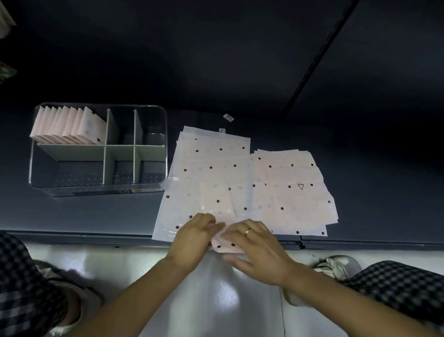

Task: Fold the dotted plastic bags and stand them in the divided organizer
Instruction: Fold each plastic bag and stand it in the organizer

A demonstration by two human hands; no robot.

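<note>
- Left hand (195, 239) and right hand (258, 247) meet at the bench's (79, 215) near edge, each grip pinching a partly folded bag (223, 244).
- Flat bags (240, 185) lie spread just beyond.
- The organizer (99, 149) sits left of them, folded bags (69, 125) upright in its far-left compartment.

Triangle sign on dotted bag (300, 186); unreadable.
</note>
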